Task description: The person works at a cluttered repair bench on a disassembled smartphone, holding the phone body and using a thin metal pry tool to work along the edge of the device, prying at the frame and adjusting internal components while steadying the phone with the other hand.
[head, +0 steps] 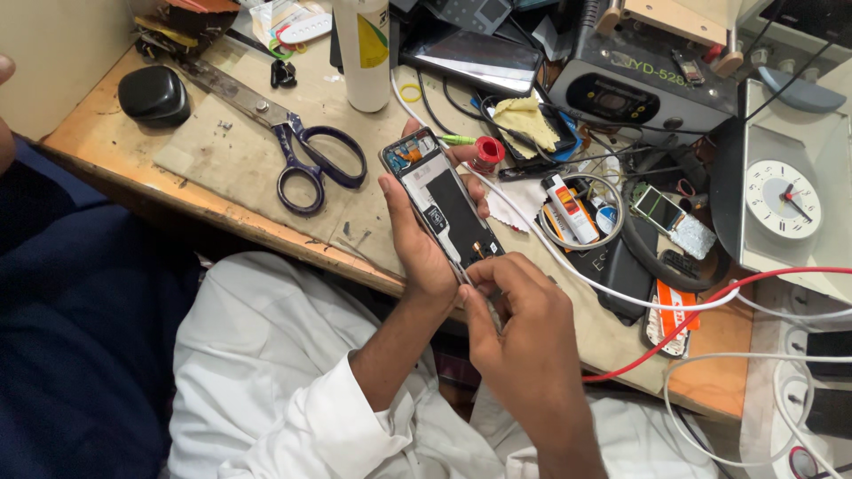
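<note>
An opened smartphone (441, 197) with its back cover off shows its inner boards and black battery area. My left hand (415, 244) grips it from below, thumb along the left edge and fingers curled behind the right edge. My right hand (519, 328) is pinched at the phone's lower end, fingertips pressed together on something small; a thin tool may lie under the fingers, but it is hidden. The phone is held tilted above the front edge of the wooden workbench (222, 208).
Purple-handled scissors (306, 160) lie left of the phone. A white bottle (366, 53), a black case (154, 93), a red cap (487, 151), a small glue tube (568, 206), a grey machine (639, 80), a clock (783, 200) and red and white cables (701, 310) crowd the bench.
</note>
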Demonstrator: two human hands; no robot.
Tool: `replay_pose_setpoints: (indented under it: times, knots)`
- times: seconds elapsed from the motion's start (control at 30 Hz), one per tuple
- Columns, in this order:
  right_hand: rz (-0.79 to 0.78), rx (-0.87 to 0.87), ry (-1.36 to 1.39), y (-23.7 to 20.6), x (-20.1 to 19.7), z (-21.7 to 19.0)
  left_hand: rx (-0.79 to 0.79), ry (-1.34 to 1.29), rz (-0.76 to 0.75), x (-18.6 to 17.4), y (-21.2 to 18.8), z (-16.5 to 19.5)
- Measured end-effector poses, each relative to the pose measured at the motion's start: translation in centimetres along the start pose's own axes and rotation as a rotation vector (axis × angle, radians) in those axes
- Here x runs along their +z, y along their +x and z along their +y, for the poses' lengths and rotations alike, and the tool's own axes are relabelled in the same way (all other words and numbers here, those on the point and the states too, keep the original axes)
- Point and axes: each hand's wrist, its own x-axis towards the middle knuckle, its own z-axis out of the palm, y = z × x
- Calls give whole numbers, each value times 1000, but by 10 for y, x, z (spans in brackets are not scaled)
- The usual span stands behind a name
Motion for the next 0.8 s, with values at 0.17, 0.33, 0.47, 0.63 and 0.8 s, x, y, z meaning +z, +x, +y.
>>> replay_pose_setpoints:
  times: [0.17, 0.33, 0.47, 0.63, 0.8]
  knots:
    - [21, 60, -12, -1, 3, -3, -14, 3, 3, 0, 1, 1]
    - [65, 30, -61, -1, 4, -9, -17, -8, 7, 5, -1, 2]
    - [103, 4, -61, 2, 6, -9, 10, 50, -10, 8, -3, 4]
    - [71, 36, -141, 5, 6, -7, 32, 59, -46, 11, -5, 2]
    - [54, -71, -190, 11, 8, -3, 12, 65, -40, 9, -5, 3]
